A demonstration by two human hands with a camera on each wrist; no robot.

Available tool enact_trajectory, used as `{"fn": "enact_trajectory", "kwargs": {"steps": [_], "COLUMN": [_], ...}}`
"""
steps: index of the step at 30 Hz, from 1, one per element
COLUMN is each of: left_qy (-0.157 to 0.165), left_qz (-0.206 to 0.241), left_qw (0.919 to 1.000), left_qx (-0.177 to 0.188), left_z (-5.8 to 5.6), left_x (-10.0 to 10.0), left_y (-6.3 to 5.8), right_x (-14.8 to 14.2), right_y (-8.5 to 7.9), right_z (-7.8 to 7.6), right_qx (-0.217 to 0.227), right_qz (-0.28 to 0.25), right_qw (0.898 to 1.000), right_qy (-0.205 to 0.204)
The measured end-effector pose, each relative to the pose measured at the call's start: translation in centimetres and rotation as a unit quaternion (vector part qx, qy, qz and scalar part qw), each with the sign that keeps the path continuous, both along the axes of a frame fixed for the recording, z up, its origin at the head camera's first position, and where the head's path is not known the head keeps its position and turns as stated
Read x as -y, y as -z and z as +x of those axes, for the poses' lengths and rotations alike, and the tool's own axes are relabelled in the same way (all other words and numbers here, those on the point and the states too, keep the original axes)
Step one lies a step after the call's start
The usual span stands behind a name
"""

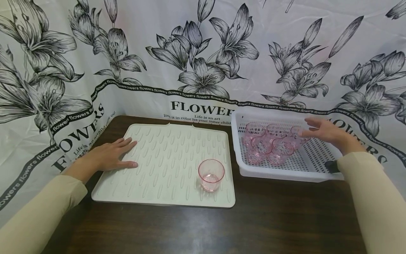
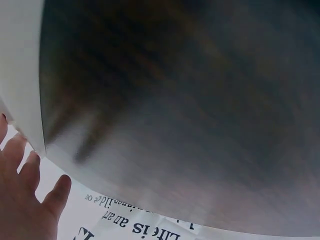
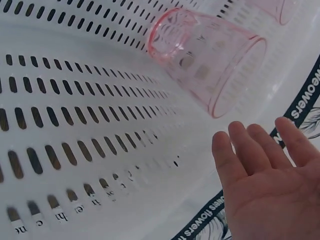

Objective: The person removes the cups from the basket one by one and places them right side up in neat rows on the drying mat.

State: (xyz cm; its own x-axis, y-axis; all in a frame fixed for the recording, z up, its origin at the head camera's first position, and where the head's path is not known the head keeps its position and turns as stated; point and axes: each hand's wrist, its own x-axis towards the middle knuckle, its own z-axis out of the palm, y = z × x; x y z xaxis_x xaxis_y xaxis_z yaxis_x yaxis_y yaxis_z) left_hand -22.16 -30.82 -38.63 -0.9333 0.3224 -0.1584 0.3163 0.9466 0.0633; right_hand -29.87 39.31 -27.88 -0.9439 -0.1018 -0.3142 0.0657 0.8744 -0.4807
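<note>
Beige sleeve point(image 1: 375, 201), pink cup point(image 3: 207, 62) in white basket point(image 1: 282, 173), just beside right grip point(image 1: 331, 134)

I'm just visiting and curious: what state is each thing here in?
White mat: lying flat on the table.
Single pink cup: upright on the mat.
White basket: partly filled, right end without cups.
Grouped pink cups: upright inside the basket.
Left hand: fingers spread, resting on the mat.
Right hand: fingers extended, holding nothing, near the grouped cups.
Printed cloth: hanging.
</note>
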Motion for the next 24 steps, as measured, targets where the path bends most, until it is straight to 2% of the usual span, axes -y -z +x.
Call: {"fn": "enact_trajectory", "kwargs": {"steps": [9,19,24], "left_qy": [0.008,0.002,0.002], "left_qz": [0.006,0.005,0.005], "left_qw": [0.9999,0.9999,0.9999], "left_qx": [0.003,0.01,0.011], "left_z": [0.2,-0.1,0.0], "left_x": [0.2,0.3,0.0], "left_y": [-0.2,-0.2,-0.5], "right_x": [-0.3,-0.4,-0.4], "right_y": [1.4,2.2,2.8], "right_z": [-0.5,-1.1,-1.4], "right_qx": [0.009,0.007,0.001], "right_qz": [-0.009,0.022,0.02], "right_qw": [1.0,0.999,1.0], "right_qy": [-0.007,-0.021,-0.017]}}
